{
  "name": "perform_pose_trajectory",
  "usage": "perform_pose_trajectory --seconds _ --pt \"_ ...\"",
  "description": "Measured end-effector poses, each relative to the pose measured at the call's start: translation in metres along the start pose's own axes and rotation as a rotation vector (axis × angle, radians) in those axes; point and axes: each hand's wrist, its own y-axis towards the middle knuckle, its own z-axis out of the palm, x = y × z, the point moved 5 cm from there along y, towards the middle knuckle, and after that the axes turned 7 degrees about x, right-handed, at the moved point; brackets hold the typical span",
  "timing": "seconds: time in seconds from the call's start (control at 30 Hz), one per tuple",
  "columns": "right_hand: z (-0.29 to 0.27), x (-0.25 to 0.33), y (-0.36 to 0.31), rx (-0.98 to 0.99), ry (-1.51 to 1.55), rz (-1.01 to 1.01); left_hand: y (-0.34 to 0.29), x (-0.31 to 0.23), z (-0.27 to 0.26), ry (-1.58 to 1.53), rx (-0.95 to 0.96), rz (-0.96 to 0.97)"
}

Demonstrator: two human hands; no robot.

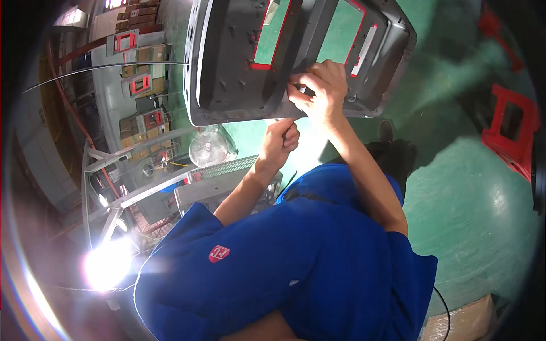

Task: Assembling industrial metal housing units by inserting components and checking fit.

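Observation:
A large dark grey moulded shell (239,96) with rectangular cut-outs edged in red hangs or stands in front of me, its near rim facing me. My right hand (323,94) is over the shell's inner face close to that rim, fingers curled and thumb and forefinger pinched. What they pinch is too small to make out. Just below the rim is my left hand (280,138), its fingers folded and its fingertips against or very near the edge. Whatever it may hold is hidden.
Behind the shell lies a green floor (466,193). A red frame-shaped part (512,131) is at the right. To the left are a round fan (210,148), a pale metal frame (142,193), stacked cardboard boxes (136,128) and a bright lamp (109,264). A wrapped package (463,321) lies lower right.

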Motion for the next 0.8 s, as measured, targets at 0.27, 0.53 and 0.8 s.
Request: perform_pose_trajectory --seconds 0.27,0.53,0.8 --pt "0.002 -0.010 0.008 0.105 0.060 -0.021 0.004 0.008 0.005 -0.049 -0.005 -0.007" --pt "-0.027 -0.025 0.019 0.513 0.171 0.004 0.006 0.041 0.032 0.447 0.069 -0.065" --pt "-0.146 -0.058 0.041 0.658 0.297 0.362 0.040 0.012 0.183 0.184 0.121 0.147"
